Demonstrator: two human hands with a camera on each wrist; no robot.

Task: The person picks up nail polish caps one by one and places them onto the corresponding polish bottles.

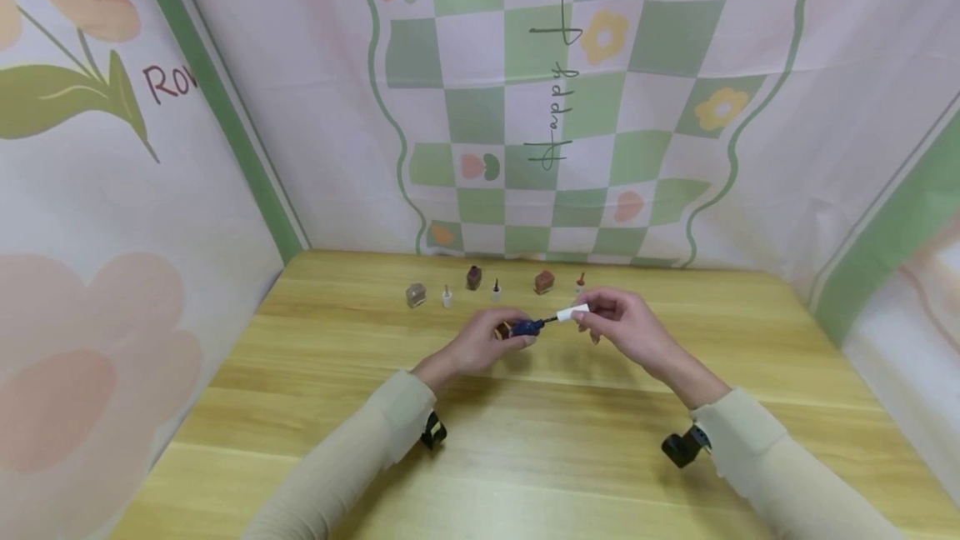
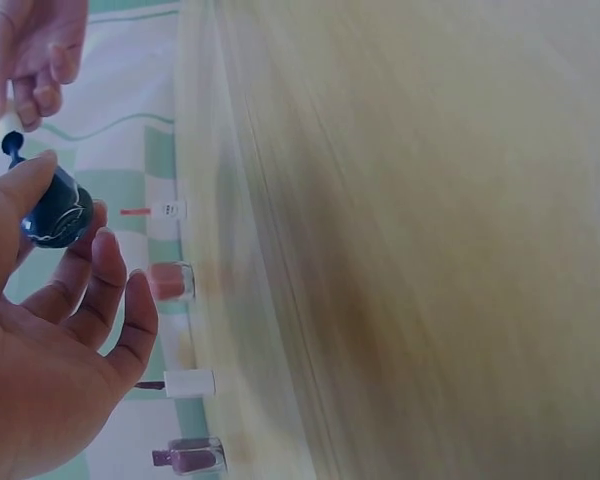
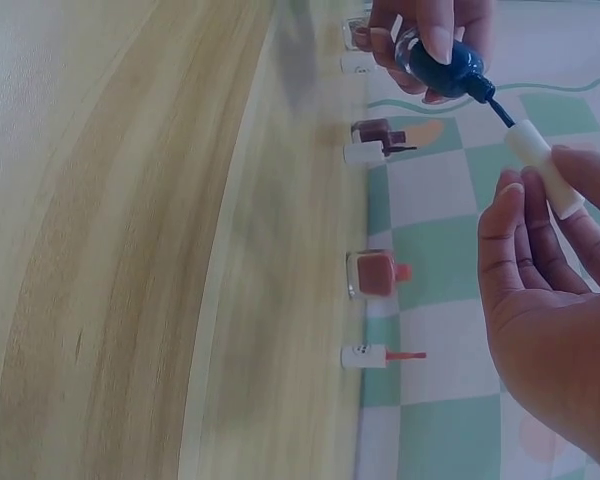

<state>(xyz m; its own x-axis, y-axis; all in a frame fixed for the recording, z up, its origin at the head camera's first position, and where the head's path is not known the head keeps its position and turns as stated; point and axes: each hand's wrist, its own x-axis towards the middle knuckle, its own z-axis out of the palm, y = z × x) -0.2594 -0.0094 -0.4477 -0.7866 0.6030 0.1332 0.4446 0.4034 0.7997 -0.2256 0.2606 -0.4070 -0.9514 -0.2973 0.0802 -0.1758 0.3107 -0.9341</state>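
Note:
My left hand (image 1: 486, 340) grips a small glass bottle of dark blue nail polish (image 2: 58, 212), tilted on its side above the table, its neck toward the right. Between the thumb and fingers of my right hand (image 1: 626, 325) is a white brush cap (image 3: 543, 168). The cap's dark brush stem (image 3: 500, 111) reaches to the mouth of the blue bottle, and its tip is hidden at the neck. Behind the hands stand open bottles of grey (image 1: 416, 296), dark purple (image 1: 474, 277) and red-orange (image 1: 544, 282) polish.
White brush caps stand on the wooden table (image 1: 517, 457) with bristles up: one (image 1: 447, 298) beside the grey bottle, one (image 1: 496, 292) beside the purple, one (image 3: 364, 356) beside the red-orange. A checked cloth (image 1: 532, 107) hangs behind the table's back edge.

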